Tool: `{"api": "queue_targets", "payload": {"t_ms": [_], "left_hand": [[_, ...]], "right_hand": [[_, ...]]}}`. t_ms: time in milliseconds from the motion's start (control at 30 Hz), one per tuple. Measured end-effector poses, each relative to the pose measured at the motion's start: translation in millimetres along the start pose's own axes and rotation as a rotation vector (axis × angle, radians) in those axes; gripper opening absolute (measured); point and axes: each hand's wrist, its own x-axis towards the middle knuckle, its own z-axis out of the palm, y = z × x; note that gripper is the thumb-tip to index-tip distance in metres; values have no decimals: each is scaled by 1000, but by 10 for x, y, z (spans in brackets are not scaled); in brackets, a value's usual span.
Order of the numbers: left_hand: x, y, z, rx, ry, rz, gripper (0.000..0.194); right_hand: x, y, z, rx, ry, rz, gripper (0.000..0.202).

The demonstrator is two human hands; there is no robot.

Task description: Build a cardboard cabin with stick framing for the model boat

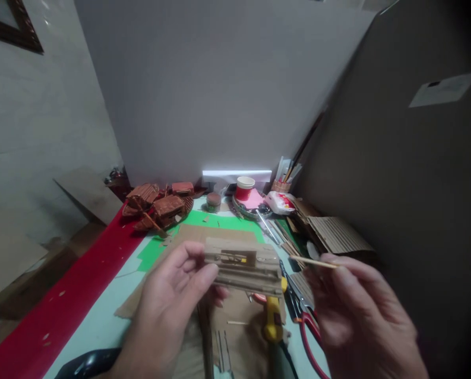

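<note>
A small brown cardboard piece (243,271) with a rectangular cut-out and raised ridges is held up over the work area. My left hand (180,289) grips its left end, thumb on the front and fingers behind. On the other side, my right hand (357,300) pinches a thin wooden stick (314,261) between thumb and fingers; the stick points left, its tip a little apart from the cardboard piece's right end. Below the piece lie a yellow-and-black tool (273,321) and another thin stick (237,322) on a cardboard sheet (243,308).
Red-handled scissors (310,342) lie near my right hand. Reddish-brown model pieces (170,207) stand at the back left. Behind are a red-and-white cup (245,188), a jar (213,202) and a holder with sticks (281,185). Corrugated cardboard (336,234) lies at the right.
</note>
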Motion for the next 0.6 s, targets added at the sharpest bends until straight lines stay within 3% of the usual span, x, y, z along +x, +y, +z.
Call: {"api": "queue_targets", "payload": {"t_ms": [67,167,267,600], "left_hand": [[3,-25,-1,-5,13,-8,6],[-13,-41,-1,-5,38,-34,12],[-36,-26,23,64,44,-38,17],[-94,-4,114,142,97,-21,17]], "right_hand": [[-36,13,90,133,-59,143,17],[-92,30,216,171,-132,236,17],[-105,43,247,161,-122,306,18],[-106,18,292,158,-113,246,18]]}}
